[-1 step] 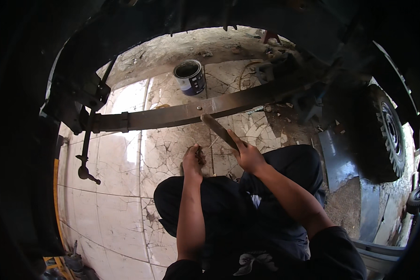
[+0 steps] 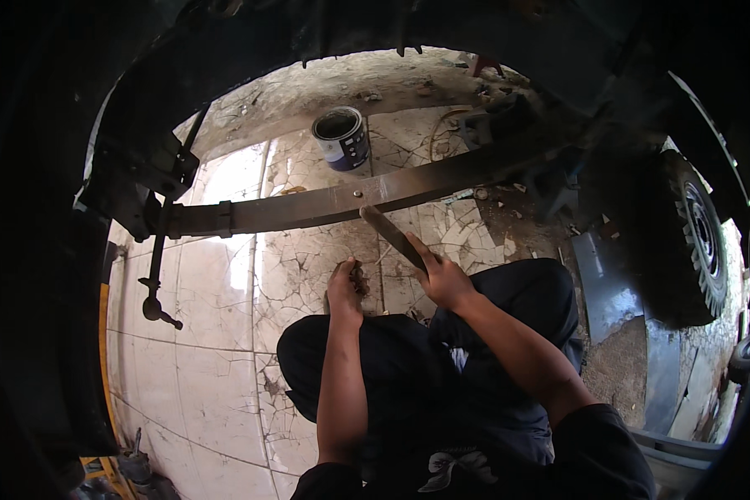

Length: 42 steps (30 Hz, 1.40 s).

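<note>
My right hand (image 2: 448,282) is closed around a long, worn, brownish bar-shaped tool (image 2: 389,232) with a rounded end. That far end reaches up to the lower edge of a curved steel leaf spring (image 2: 308,206), close to a small round bolt head (image 2: 357,194); whether they touch I cannot tell. My left hand (image 2: 343,290) is held in front of my knees, below the spring, with its fingers curled. Something dark brown and lumpy shows at its fingers, too small and shaded to name.
Beyond the spring stands an open paint can (image 2: 342,142) on cracked tiles (image 2: 200,300). A rod with a ball joint (image 2: 155,307) hangs at the left. On the right are a knobby tyre (image 2: 698,242) and metal sheets (image 2: 604,287). A dark vehicle frame (image 2: 333,33) arches overhead.
</note>
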Each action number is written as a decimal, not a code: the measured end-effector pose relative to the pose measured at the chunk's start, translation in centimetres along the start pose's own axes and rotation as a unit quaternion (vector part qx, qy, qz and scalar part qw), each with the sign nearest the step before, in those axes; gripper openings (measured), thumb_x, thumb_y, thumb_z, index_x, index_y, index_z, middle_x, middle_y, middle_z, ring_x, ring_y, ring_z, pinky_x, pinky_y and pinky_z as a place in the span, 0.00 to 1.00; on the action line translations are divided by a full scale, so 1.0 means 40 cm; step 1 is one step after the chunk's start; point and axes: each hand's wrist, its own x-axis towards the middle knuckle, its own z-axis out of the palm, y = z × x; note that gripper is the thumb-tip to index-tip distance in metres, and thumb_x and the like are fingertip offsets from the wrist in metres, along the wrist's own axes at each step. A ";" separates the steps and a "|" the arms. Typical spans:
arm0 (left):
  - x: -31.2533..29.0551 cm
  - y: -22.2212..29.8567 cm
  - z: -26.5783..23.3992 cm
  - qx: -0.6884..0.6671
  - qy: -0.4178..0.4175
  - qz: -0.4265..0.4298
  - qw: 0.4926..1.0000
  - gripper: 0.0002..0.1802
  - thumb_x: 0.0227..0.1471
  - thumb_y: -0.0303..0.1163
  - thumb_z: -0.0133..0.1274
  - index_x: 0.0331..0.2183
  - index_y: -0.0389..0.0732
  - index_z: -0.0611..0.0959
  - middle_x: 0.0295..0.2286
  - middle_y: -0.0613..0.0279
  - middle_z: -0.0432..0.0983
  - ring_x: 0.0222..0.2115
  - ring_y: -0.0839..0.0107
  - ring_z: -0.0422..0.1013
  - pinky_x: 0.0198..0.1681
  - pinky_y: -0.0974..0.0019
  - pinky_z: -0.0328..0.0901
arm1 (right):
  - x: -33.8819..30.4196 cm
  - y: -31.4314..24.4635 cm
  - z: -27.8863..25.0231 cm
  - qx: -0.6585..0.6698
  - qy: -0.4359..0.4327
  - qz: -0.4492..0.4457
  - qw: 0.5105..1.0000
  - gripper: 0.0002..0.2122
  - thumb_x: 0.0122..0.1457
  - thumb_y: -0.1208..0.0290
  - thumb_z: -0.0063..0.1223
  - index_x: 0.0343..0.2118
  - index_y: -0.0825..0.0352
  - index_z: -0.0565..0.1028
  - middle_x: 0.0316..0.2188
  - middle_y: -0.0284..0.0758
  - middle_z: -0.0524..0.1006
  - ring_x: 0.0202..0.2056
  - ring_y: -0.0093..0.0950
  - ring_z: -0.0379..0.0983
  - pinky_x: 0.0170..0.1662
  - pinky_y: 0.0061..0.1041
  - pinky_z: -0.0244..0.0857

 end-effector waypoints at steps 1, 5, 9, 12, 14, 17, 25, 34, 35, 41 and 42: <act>0.013 -0.001 -0.017 -0.005 0.011 0.008 1.000 0.11 0.63 0.39 0.55 0.32 0.42 0.80 0.21 0.68 0.69 0.21 0.73 0.64 0.28 0.65 0.62 | 0.010 -0.023 0.006 -0.007 -0.018 0.055 0.998 0.32 0.66 0.65 0.53 0.72 0.51 0.56 0.42 0.58 0.80 0.41 0.60 0.79 0.44 0.56 0.73; 0.018 0.008 -0.016 0.064 -0.032 -0.017 0.997 0.13 0.65 0.40 0.54 0.32 0.42 0.80 0.21 0.68 0.68 0.21 0.76 0.62 0.27 0.67 0.60 | 0.049 -0.002 0.000 -0.103 -0.098 0.156 0.977 0.25 0.64 0.69 0.51 0.65 0.59 0.65 0.42 0.54 0.81 0.42 0.56 0.80 0.46 0.52 0.75; 0.008 -0.007 0.012 0.168 -0.039 -0.032 0.985 0.16 0.64 0.45 0.56 0.36 0.41 0.82 0.21 0.71 0.66 0.20 0.78 0.60 0.26 0.67 0.57 | 0.044 0.053 0.033 -0.130 -0.139 0.135 0.972 0.21 0.62 0.71 0.48 0.59 0.63 0.71 0.43 0.53 0.80 0.44 0.53 0.80 0.48 0.50 0.75; 0.001 -0.018 0.053 0.233 -0.076 -0.023 0.969 0.19 0.62 0.47 0.58 0.38 0.39 0.84 0.24 0.71 0.67 0.24 0.77 0.62 0.29 0.67 0.59 | 0.042 0.098 0.068 -0.125 -0.091 0.109 0.982 0.27 0.58 0.74 0.54 0.63 0.60 0.69 0.43 0.52 0.80 0.45 0.55 0.79 0.49 0.51 0.74; -0.001 -0.013 0.050 0.255 -0.074 -0.032 0.964 0.18 0.62 0.46 0.59 0.39 0.39 0.85 0.25 0.70 0.69 0.26 0.77 0.65 0.30 0.67 0.61 | 0.035 0.079 0.064 -0.121 -0.066 0.084 0.987 0.27 0.58 0.74 0.56 0.63 0.59 0.70 0.45 0.50 0.80 0.45 0.54 0.79 0.50 0.50 0.74; 0.022 -0.042 0.012 0.288 -0.101 0.030 0.952 0.19 0.58 0.42 0.61 0.42 0.35 0.84 0.27 0.66 0.71 0.26 0.75 0.65 0.30 0.65 0.61 | 0.033 0.043 0.047 -0.056 -0.021 0.059 0.996 0.28 0.56 0.71 0.61 0.62 0.60 0.71 0.44 0.49 0.81 0.45 0.52 0.80 0.51 0.46 0.74; 0.020 -0.090 -0.007 0.128 -0.201 -0.090 0.967 0.14 0.56 0.26 0.53 0.45 0.35 0.81 0.37 0.61 0.77 0.34 0.74 0.71 0.38 0.70 0.65 | 0.029 0.013 0.054 0.145 -0.029 -0.008 0.989 0.26 0.53 0.68 0.66 0.56 0.65 0.76 0.40 0.50 0.83 0.44 0.47 0.81 0.49 0.39 0.75; -0.024 -0.034 0.067 0.270 -0.102 0.059 0.956 0.15 0.58 0.32 0.68 0.42 0.34 0.84 0.34 0.61 0.83 0.31 0.76 0.78 0.33 0.71 0.69 | 0.050 -0.026 0.008 0.233 0.006 0.035 0.972 0.17 0.55 0.67 0.67 0.48 0.63 0.84 0.39 0.43 0.85 0.41 0.38 0.84 0.46 0.33 0.75; -0.029 -0.029 0.072 0.248 -0.106 0.059 0.961 0.14 0.58 0.32 0.67 0.41 0.34 0.85 0.33 0.61 0.83 0.31 0.76 0.78 0.33 0.71 0.69 | 0.052 -0.013 0.015 0.228 0.017 0.031 0.973 0.16 0.56 0.67 0.68 0.48 0.63 0.84 0.39 0.42 0.85 0.40 0.38 0.84 0.46 0.32 0.75; -0.022 -0.013 0.073 0.208 -0.100 0.030 0.972 0.14 0.58 0.29 0.66 0.44 0.33 0.85 0.36 0.58 0.84 0.35 0.71 0.81 0.37 0.68 0.73 | 0.058 -0.002 0.020 0.232 0.024 0.102 0.967 0.13 0.59 0.65 0.68 0.44 0.64 0.85 0.35 0.40 0.86 0.37 0.35 0.84 0.42 0.31 0.75; -0.020 -0.015 0.074 0.199 -0.101 0.027 0.974 0.14 0.58 0.29 0.66 0.44 0.32 0.85 0.37 0.58 0.84 0.35 0.71 0.81 0.37 0.68 0.74 | 0.057 -0.003 0.019 0.216 0.033 0.099 0.971 0.12 0.59 0.66 0.67 0.44 0.65 0.85 0.34 0.40 0.86 0.36 0.35 0.84 0.42 0.30 0.75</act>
